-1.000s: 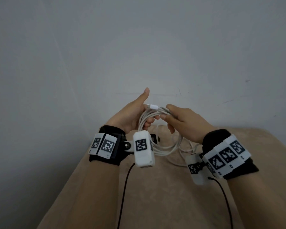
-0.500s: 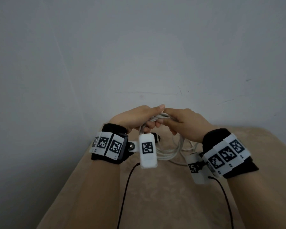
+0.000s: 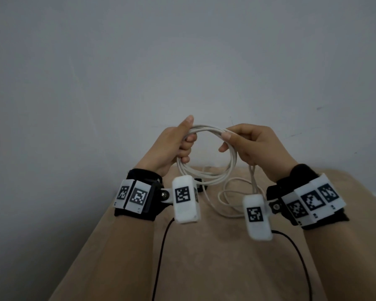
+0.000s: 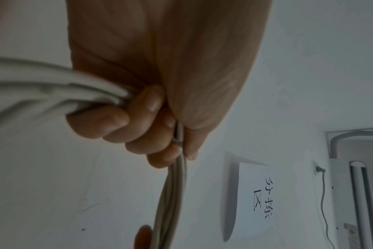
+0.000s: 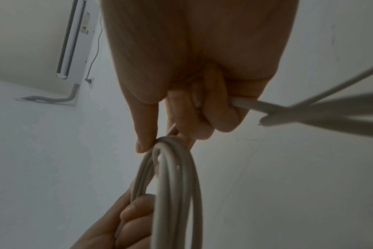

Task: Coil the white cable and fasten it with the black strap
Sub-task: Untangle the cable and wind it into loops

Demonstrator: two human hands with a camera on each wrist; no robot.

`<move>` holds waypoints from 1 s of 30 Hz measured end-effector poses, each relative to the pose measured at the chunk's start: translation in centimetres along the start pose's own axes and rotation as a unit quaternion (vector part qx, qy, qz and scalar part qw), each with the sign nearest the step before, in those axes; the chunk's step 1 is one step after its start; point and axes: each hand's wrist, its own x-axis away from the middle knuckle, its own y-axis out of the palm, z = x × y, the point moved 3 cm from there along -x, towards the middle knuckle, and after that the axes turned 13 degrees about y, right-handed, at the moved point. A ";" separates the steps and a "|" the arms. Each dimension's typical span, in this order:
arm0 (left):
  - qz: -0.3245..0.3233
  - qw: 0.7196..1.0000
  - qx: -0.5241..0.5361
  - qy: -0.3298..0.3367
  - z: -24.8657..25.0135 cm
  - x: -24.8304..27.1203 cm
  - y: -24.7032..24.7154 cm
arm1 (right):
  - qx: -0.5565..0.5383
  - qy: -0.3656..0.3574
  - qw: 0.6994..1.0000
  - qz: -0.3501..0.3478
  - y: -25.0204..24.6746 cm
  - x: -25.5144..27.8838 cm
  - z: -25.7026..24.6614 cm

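Note:
The white cable (image 3: 206, 130) forms a round coil of several loops held upright between both hands above a beige surface. My left hand (image 3: 183, 141) grips the coil's left side with fingers curled round the strands (image 4: 175, 193). My right hand (image 3: 232, 139) pinches the coil's right side between thumb and forefinger (image 5: 168, 151), and its other fingers close on a trailing strand (image 5: 266, 107). Loose cable (image 3: 230, 205) hangs from the right hand and lies in a loop on the surface. A small black piece (image 3: 201, 187) shows behind the left wrist camera; I cannot tell whether it is the strap.
The beige surface (image 3: 215, 257) fills the lower view and ends at a plain grey wall (image 3: 182, 61). Two thin black wires (image 3: 161, 257) run back from the wrist cameras. A paper sign (image 4: 258, 198) and a light fitting (image 5: 71, 38) show higher up in the wrist views.
The hands were close together at the top of the coil; now they have risen and moved apart, spreading the coil into an open ring. The left thumb has lifted again.

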 end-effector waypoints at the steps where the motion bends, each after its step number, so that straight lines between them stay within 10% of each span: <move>1: 0.003 1.000 0.004 0.002 0.0 0.0 0.1 | -0.002 0.003 1.000 -0.008 0.1 0.0 0.0; 22: -0.106 0.987 -0.122 0.005 0.0 -0.1 3.5 | 0.234 -0.010 0.970 -0.067 -1.7 0.3 -0.3; 30: 0.002 0.987 -0.160 0.032 -0.1 -0.4 4.3 | 0.206 -0.035 0.978 -0.018 -1.6 0.2 -0.5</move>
